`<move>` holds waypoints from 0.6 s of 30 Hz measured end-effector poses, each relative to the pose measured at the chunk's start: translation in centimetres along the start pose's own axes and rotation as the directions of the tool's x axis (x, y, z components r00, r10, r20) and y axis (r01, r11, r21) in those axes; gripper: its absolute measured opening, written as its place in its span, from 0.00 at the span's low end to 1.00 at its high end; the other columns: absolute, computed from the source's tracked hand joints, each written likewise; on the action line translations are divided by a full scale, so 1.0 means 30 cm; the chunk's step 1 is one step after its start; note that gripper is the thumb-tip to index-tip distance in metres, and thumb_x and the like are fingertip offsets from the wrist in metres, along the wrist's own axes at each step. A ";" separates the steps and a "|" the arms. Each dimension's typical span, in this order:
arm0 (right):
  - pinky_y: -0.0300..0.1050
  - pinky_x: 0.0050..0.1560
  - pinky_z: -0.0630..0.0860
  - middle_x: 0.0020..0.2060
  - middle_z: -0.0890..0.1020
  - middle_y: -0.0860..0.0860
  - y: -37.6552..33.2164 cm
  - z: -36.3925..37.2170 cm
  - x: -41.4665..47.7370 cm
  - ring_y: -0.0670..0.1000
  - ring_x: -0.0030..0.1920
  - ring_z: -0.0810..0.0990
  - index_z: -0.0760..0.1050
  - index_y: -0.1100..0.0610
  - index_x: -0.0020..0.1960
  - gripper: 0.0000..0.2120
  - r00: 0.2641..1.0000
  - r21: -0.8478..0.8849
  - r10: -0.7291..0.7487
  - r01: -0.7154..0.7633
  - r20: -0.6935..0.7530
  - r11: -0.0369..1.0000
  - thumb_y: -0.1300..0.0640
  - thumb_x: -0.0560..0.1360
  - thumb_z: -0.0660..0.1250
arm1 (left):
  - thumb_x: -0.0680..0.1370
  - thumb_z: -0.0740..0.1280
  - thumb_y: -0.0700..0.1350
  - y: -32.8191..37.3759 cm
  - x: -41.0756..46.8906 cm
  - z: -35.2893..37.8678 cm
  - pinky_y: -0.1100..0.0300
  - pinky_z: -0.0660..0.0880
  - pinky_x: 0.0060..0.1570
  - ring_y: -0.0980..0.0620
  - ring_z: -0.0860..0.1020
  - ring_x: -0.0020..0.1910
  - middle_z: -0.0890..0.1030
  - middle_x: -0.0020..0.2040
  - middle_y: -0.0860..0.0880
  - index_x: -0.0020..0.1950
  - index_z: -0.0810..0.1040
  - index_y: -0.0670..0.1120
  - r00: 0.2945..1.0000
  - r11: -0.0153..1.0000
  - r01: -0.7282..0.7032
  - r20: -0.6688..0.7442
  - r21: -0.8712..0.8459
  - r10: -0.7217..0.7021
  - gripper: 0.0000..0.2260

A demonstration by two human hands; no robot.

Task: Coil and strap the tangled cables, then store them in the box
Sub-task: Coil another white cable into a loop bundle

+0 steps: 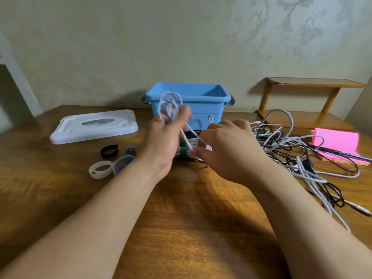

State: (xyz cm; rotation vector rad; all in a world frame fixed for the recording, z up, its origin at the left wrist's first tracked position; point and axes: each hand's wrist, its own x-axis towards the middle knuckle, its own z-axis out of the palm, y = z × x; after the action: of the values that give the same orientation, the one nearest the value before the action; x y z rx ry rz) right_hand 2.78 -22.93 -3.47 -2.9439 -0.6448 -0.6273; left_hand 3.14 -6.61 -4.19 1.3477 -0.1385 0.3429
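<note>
Head view: L hand [167, 137] is up in front of the blue box [201, 98], fingers curled round a half-wound white cable [170, 105], loops sticking up past my thumb. R hand [227, 150] pinches that cable's loose tail near its plug, low over the table [181, 218]. Just behind both hands lies a bundle w/ green strap [185, 152], on the table, not yet in the box. Lid [94, 125] is off, lying to the left. Spare straps [109, 151] sit by my L wrist, and the tangle [291, 150] is piled to the right. Risks, as I judge them: the loops look loose & uneven, so if my L grip eases while I reach for a strap, the coil could spring open. The tail could also snag the bundle below and drag it. Reaching R may hook a stray loop of the tangle and pull the whole pile along.
</note>
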 end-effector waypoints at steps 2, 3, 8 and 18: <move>0.58 0.64 0.66 0.51 0.81 0.44 0.041 -0.012 0.001 0.53 0.59 0.77 0.78 0.44 0.51 0.14 0.996 0.026 0.070 -0.071 0.048 0.997 0.35 0.80 0.65 | 0.87 0.65 0.47 0.011 0.035 -0.029 0.54 0.82 0.50 0.51 0.85 0.46 0.83 0.39 0.49 0.48 0.79 0.47 1.000 0.987 -0.003 -0.032 -0.162 -0.002 0.09; 0.59 0.64 0.66 0.53 0.80 0.44 0.064 -0.020 0.000 0.53 0.61 0.77 0.78 0.43 0.53 0.12 0.993 0.046 0.105 -0.108 0.054 0.993 0.36 0.79 0.67 | 0.87 0.63 0.47 0.016 0.048 -0.045 0.48 0.84 0.53 0.47 0.84 0.42 0.80 0.37 0.48 0.47 0.77 0.47 1.000 0.962 0.000 -0.030 -0.274 -0.009 0.11; 0.57 0.55 0.64 0.47 0.81 0.47 0.135 -0.041 0.010 0.57 0.58 0.77 0.78 0.46 0.47 0.13 0.959 0.075 0.281 -0.278 -0.033 0.958 0.39 0.83 0.64 | 0.88 0.63 0.50 0.035 0.077 -0.107 0.61 0.64 0.27 0.55 0.61 0.27 0.64 0.31 0.51 0.46 0.75 0.48 0.996 0.944 0.031 -0.065 -0.328 -0.055 0.13; 0.53 0.47 0.64 0.40 0.75 0.51 0.102 -0.040 0.027 0.59 0.46 0.71 0.73 0.54 0.44 0.10 0.937 0.240 0.266 -0.210 -0.229 0.948 0.51 0.81 0.62 | 0.75 0.77 0.59 -0.009 0.001 -0.031 0.64 0.71 0.33 0.58 0.72 0.28 0.76 0.32 0.53 0.44 0.75 0.42 0.959 0.966 -0.017 0.277 0.258 -0.057 0.22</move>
State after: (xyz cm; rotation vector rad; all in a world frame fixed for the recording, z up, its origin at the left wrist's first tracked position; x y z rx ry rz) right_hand 4.25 -25.58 -1.99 -2.6227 -0.2989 -0.8381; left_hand 3.17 -5.74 -4.63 1.6523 -0.3269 0.1514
